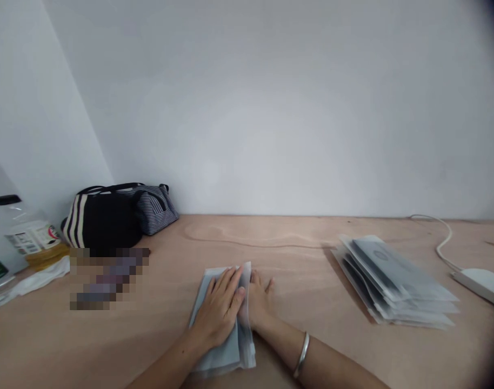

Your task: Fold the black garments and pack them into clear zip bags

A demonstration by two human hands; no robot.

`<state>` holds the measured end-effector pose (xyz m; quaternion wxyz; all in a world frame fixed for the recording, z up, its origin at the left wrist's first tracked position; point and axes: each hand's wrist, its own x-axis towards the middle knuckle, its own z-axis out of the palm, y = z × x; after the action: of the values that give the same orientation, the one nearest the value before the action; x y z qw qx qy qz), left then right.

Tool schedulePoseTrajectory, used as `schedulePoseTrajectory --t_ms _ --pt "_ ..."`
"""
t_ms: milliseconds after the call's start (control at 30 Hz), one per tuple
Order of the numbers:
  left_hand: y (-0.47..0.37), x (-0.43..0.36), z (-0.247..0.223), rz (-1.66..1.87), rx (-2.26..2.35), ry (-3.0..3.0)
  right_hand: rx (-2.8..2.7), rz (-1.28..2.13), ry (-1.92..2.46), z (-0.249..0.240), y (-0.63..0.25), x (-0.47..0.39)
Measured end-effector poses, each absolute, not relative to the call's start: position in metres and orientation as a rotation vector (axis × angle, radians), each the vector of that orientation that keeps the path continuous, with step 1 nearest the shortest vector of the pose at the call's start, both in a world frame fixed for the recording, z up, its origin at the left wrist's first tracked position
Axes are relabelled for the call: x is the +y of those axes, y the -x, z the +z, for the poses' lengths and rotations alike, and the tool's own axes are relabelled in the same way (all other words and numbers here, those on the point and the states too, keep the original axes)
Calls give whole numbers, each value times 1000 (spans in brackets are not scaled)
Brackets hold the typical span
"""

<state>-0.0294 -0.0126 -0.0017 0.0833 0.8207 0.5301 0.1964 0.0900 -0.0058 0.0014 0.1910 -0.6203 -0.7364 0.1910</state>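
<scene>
A frosted plastic zip bag (247, 346) with a flat grey-blue item (225, 354) inside lies on the table in front of me. My left hand (220, 310) rests flat on top of it, fingers stretched out and pointing away from me. Against the bag's right edge, where the zip strip runs, is my right hand (261, 302), with a silver bangle on the wrist. The bag's edge covers part of that hand; the fingers that show are apart. Whether some of its fingers reach inside or behind the bag, I cannot tell.
Several similar filled zip bags (393, 275) are stacked at the right. Beyond them sits a white device (482, 283) with a cable (447, 237). At the left are a black striped bag (109, 219), a bottle of yellow liquid (38, 243), white tissue (40, 281) and a pixelated item (109, 278).
</scene>
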Motion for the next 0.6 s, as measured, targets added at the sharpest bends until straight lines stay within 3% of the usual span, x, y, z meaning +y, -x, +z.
schedulePoseTrajectory --t_ms 133,400,600 --pt "31 -11 -5 464 1590 -2530 -1988 522 1736 0 -113 4" --pt "30 -12 0 194 1489 -2620 -1731 380 1954 7 -241 24" --pt "2 -30 10 318 1629 -2588 -1953 -155 1802 15 -239 -11"
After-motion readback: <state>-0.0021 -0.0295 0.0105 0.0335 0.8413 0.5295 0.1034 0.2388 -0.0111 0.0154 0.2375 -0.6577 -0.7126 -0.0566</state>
